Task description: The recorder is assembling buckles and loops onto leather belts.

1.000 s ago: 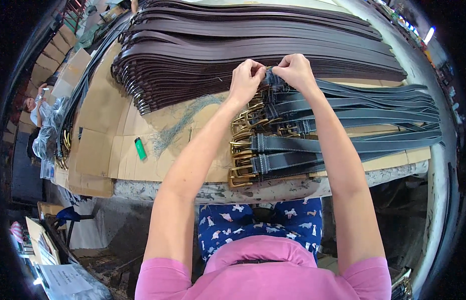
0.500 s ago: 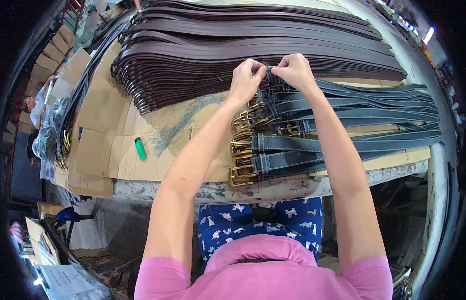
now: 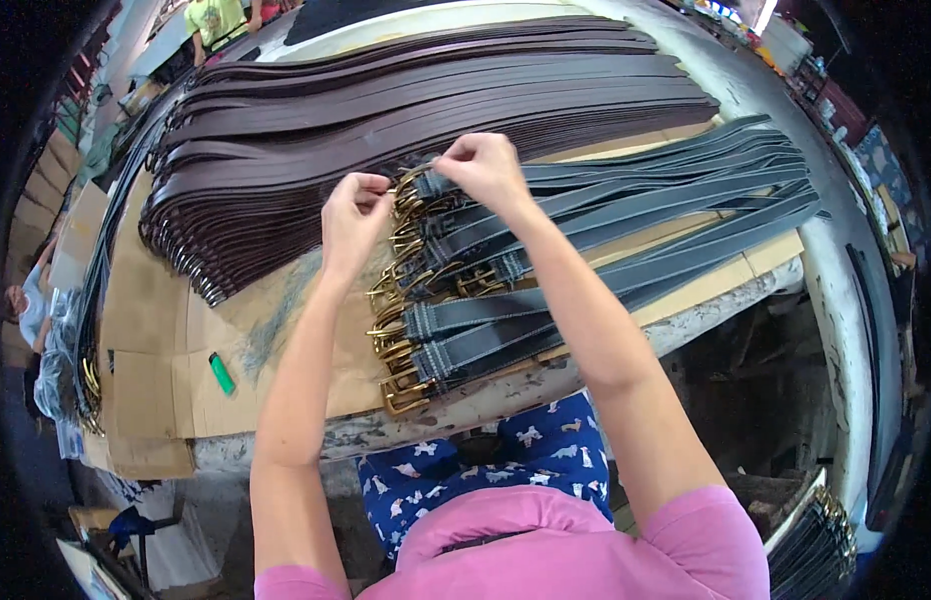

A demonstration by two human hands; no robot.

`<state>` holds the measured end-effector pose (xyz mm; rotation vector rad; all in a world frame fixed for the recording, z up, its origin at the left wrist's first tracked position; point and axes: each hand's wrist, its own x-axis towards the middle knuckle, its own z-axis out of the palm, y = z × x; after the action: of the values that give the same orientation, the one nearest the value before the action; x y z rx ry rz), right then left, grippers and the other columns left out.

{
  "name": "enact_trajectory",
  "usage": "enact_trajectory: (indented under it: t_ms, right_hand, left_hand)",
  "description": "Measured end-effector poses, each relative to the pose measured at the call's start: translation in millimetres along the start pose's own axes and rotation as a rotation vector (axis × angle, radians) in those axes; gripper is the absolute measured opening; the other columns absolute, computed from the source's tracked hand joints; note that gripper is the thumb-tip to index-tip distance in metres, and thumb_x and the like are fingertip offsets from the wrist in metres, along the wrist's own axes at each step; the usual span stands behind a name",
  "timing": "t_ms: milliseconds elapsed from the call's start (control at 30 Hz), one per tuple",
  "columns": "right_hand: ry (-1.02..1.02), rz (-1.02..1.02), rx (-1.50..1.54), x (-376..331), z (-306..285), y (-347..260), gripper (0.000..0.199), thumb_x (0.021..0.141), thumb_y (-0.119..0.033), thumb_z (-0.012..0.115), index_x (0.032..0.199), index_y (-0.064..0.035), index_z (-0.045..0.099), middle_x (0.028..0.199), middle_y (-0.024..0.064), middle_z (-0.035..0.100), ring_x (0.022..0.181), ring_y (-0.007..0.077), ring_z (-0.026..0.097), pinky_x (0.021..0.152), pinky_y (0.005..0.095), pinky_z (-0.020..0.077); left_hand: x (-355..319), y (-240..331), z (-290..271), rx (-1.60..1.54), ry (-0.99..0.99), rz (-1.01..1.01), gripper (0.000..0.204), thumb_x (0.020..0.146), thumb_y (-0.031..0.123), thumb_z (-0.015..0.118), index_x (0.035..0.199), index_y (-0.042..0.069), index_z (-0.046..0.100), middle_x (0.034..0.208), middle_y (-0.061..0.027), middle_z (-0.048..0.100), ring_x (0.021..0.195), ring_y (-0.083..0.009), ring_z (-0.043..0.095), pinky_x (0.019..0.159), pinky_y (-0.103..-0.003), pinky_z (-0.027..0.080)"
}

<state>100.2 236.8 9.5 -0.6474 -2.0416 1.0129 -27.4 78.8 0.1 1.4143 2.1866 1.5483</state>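
My right hand (image 3: 483, 170) pinches a dark blue-grey belt (image 3: 438, 184) near its buckle end, at the far side of a row of similar belts. To its left, my left hand (image 3: 354, 215) is closed in a pinch beside the brass buckles (image 3: 408, 205). Whatever lies between its fingertips is too small to make out. Pale stitching shows on the nearer belts (image 3: 506, 320), whose brass buckles (image 3: 398, 365) lie toward the left. A large stack of dark brown belts (image 3: 416, 90) spreads behind both hands.
Cardboard (image 3: 151, 390) covers the table. On it lie a green lighter (image 3: 222, 374) and a tangle of loose grey threads (image 3: 276, 315). More belts hang at the left edge (image 3: 111, 260) and lower right (image 3: 821, 550). People (image 3: 214, 20) are at the far left.
The whole view has shifted, so the belts appear farther left and tilted. My hands, close together at a buckle before, are now farther apart, the left one lower and to the left.
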Motion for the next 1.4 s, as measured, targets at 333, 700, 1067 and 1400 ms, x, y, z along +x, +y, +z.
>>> enact_trajectory:
  t_ms: [333,700,1067,1400]
  right_hand:
    - [-0.044,0.109,0.543,-29.3,-35.9,17.4,0.014,0.084,-0.015,0.072,0.084,-0.0014,0.068,0.077,0.0027,0.066,0.071,0.0068,0.059,0.067,0.0201,0.0461]
    - [0.036,-0.056,0.525,-47.0,-38.2,6.5,0.01,0.085,-0.009,0.071,0.083,-0.0006,0.065,0.074,-0.0029,0.061,0.067,0.0011,0.051,0.06,0.016,0.0396]
    - [-0.146,0.147,0.556,-65.0,-18.4,8.7,0.014,0.085,-0.012,0.07,0.082,0.0012,0.065,0.076,0.005,0.067,0.068,0.0084,0.062,0.063,0.0216,0.0494]
    - [-0.076,0.064,0.306,-65.7,3.6,20.6,0.017,0.083,-0.013,0.07,0.081,0.003,0.066,0.073,0.0072,0.067,0.067,0.0101,0.064,0.06,0.0242,0.0513]
  left_hand:
    - [-52.2,14.3,-6.4,0.102,-0.402,0.122,0.056,0.068,0.023,0.081,0.115,0.004,0.058,0.105,-0.0103,0.062,0.101,-0.0243,0.059,0.088,-0.035,0.048]
    - [-39.0,25.5,-11.5,-0.058,-0.341,0.087,0.032,0.09,0.019,0.063,0.115,-0.002,0.063,0.093,-0.0062,0.064,0.084,-0.016,0.061,0.078,-0.027,0.049]
    - [-37.3,-0.9,-1.3,-0.434,-0.488,-0.475,0.022,0.095,0.02,0.057,0.109,0.006,0.066,0.079,-0.0002,0.064,0.065,-0.0031,0.055,0.054,-0.019,0.045]
    - [-31.8,0.6,3.6,-0.086,-0.396,-0.128,0.033,0.08,0.024,0.074,0.099,-0.003,0.069,0.086,-0.01,0.07,0.08,-0.0132,0.065,0.073,-0.027,0.051]
